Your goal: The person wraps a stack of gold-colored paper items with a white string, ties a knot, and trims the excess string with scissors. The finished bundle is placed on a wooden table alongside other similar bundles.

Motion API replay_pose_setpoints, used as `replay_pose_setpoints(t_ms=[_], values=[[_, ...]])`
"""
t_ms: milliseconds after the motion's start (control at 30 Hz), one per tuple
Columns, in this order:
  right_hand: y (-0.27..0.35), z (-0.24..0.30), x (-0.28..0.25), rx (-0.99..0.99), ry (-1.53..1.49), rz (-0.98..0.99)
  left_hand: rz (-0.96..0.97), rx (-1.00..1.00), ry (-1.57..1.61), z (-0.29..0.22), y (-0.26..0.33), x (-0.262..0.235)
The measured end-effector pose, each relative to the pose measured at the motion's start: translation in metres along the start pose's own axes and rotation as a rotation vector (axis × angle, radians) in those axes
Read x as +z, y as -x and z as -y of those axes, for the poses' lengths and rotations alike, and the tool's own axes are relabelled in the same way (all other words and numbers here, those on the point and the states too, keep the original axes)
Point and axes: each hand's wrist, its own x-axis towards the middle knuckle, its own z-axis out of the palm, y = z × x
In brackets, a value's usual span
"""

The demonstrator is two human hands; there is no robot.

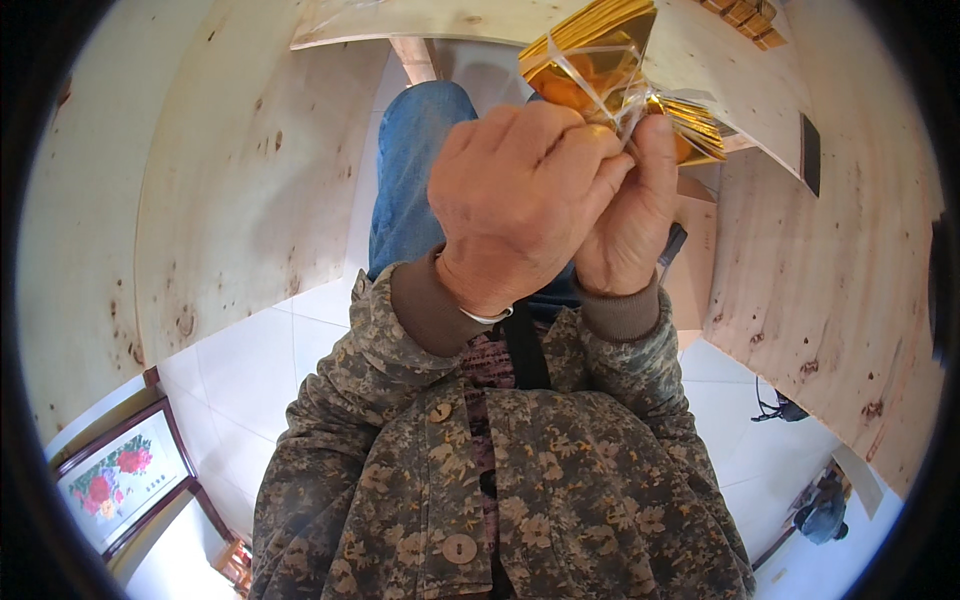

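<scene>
A bundle of shiny gold foil paper sheets [588,62] is up in front of me, pinched narrow in the middle and fanned out at both ends. A clear plastic strip [630,100] runs across and around its narrow middle. My left hand [525,195] is closed at this middle, its fingers curled over the strip. Close beside it, my right hand [635,210] grips the bundle from the right, thumb up against the gold sheets. The hands touch, and the left one hides most of the right fingers.
Pale wooden boards stand at left [230,180] and right [800,270]. Ahead is a wooden tabletop [745,85] with more gold bundles [748,20] at its far right. A cardboard box [692,255] sits below it. A framed flower picture [125,478] is at lower left.
</scene>
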Motion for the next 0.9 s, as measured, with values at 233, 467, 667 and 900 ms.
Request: replay_pose_setpoints(t_ms=[233, 467, 667, 900], values=[[0.000, 0.002, -0.005, -0.055, 0.306, 0.095, 0.097, 0.074, -0.074, -0.004, 0.004, -0.002], [-0.003, 0.007, 0.007, -0.084, 0.129, -0.061, -0.095, -0.070, 0.267, 0.000, 0.004, -0.001], [0.001, 0.002, 0.008, -0.121, 0.194, -0.025, -0.107, -0.544, 0.428, 0.008, -0.003, 0.003], [0.005, -0.001, 0.005, -0.124, 0.328, -0.001, -0.116, -0.552, 0.544, 0.015, 0.000, 0.012]])
